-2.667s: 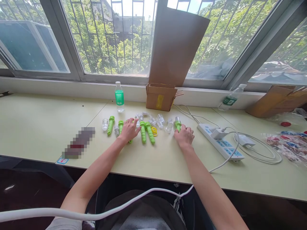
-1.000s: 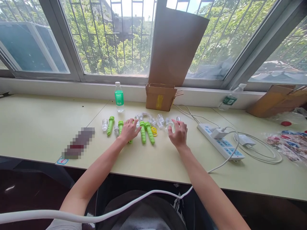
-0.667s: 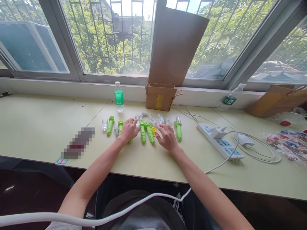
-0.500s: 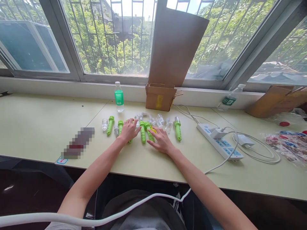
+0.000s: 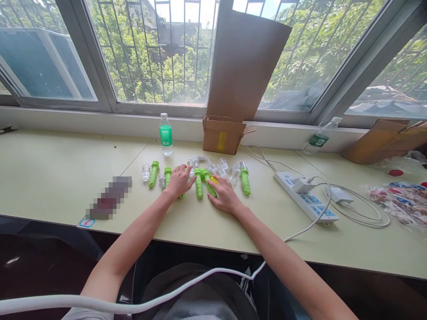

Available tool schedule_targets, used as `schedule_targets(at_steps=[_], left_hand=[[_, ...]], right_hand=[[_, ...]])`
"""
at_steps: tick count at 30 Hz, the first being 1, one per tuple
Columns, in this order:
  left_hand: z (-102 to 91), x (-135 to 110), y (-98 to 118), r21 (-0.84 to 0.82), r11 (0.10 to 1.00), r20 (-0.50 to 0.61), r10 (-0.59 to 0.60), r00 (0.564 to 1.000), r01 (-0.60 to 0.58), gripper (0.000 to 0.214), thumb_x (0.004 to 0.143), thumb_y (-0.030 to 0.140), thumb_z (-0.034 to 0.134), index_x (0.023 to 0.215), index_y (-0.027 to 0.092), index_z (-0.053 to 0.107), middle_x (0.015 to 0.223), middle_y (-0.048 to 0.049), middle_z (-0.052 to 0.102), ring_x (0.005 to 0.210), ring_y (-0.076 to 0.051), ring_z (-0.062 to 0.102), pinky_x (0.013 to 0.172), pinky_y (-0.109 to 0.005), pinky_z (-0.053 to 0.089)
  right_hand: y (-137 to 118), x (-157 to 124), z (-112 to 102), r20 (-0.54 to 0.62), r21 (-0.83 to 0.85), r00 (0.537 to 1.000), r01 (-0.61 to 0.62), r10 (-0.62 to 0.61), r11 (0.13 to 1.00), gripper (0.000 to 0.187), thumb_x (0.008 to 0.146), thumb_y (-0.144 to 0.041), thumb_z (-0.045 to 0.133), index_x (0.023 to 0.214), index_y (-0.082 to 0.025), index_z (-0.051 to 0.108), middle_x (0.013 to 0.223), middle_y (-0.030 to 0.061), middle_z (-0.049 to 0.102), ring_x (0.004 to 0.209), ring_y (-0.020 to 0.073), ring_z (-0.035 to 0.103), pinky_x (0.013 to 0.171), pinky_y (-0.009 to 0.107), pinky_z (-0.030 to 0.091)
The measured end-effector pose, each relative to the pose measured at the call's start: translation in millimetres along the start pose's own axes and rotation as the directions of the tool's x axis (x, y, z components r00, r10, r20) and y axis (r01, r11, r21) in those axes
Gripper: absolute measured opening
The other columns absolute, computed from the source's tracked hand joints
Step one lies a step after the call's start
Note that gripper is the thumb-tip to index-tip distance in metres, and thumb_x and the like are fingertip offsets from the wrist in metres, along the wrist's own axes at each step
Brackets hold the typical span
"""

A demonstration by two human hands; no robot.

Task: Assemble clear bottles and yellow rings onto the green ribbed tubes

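Observation:
Several green ribbed plastic handles lie in a loose row on the table, among clear plastic cups. My left hand [image 5: 180, 181] rests over the row with fingers spread, partly covering one green handle [image 5: 167, 174] and another beneath it. Just right of its fingers lies a green handle [image 5: 199, 183]. My right hand [image 5: 226, 194] is open, its fingertips at a tilted green handle [image 5: 209, 186] and close to a small yellow piece [image 5: 214, 180]. Farther right is a green handle with a clear top [image 5: 245, 180]. At the left end are a clear cup [image 5: 146, 172] and a green handle [image 5: 154, 174].
Behind the row stand a water bottle [image 5: 166, 135] and a cardboard box [image 5: 222, 135]. To the right lie a power strip [image 5: 308, 200] with cables and bagged small parts [image 5: 398, 200]. A blurred dark object [image 5: 110, 200] lies left. A white cable [image 5: 213, 272] crosses before my body.
My right hand has shifted slightly right, and its fingers have drawn in toward the tilted green handle. The clear-topped handle at the right has moved a little to the left.

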State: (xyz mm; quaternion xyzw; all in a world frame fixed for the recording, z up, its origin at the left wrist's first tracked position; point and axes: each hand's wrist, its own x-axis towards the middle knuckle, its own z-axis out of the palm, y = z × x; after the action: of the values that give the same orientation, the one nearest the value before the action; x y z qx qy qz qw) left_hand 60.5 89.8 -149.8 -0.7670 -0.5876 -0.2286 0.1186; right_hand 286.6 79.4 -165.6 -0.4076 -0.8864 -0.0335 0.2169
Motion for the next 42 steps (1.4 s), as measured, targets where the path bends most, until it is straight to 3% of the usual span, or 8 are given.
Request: schedule_targets(at_steps=[11,18,34,42], left_hand=[[0.8,0,-2,-0.003,1.000,0.004,0.007,1.000,-0.007,0.042,0.090,0.046,0.041,0.122,0.020,0.045,0.113,-0.0121,0.051,0.104,-0.026,0.051,0.087,-0.037,0.040],[1.2,0,-2,0.008,1.000,-0.001,0.013,1.000,-0.013,0.042,0.089,0.046,0.041,0.122,0.020,0.045,0.113,-0.0125,0.052,0.103,-0.026,0.051,0.085,-0.038,0.041],[4.8,0,-4,-0.005,0.999,-0.031,0.032,0.999,-0.032,0.042,0.089,0.046,0.043,0.120,0.019,0.046,0.111,-0.0128,0.052,0.101,-0.027,0.052,0.084,-0.039,0.041],[5.3,0,-5,0.007,0.999,-0.030,0.034,0.999,-0.034,0.042,0.089,0.046,0.043,0.121,0.019,0.046,0.112,-0.0127,0.051,0.101,-0.027,0.052,0.085,-0.039,0.041]], right_hand=[[3,-1,5,-0.106,0.098,0.992,0.084,-0.074,0.992,0.050,0.077,-0.017,0.053,0.127,-0.021,0.053,0.119,0.0131,0.047,0.109,0.0265,0.048,0.091,0.042,0.042],[6,-2,9,-0.164,0.083,0.985,0.068,-0.054,0.994,0.058,0.069,-0.006,0.051,0.125,-0.022,0.056,0.110,0.0111,0.049,0.101,0.0255,0.047,0.087,0.042,0.044],[12,-1,15,-0.174,0.156,0.984,0.066,-0.038,0.986,0.042,0.079,-0.019,0.055,0.120,-0.026,0.057,0.104,0.0103,0.050,0.089,0.0233,0.050,0.079,0.045,0.049],[14,0,18,-0.233,0.234,0.972,0.075,-0.019,0.969,0.042,0.084,-0.013,0.045,0.122,-0.029,0.056,0.105,0.0095,0.046,0.095,0.0229,0.050,0.084,0.045,0.049]])
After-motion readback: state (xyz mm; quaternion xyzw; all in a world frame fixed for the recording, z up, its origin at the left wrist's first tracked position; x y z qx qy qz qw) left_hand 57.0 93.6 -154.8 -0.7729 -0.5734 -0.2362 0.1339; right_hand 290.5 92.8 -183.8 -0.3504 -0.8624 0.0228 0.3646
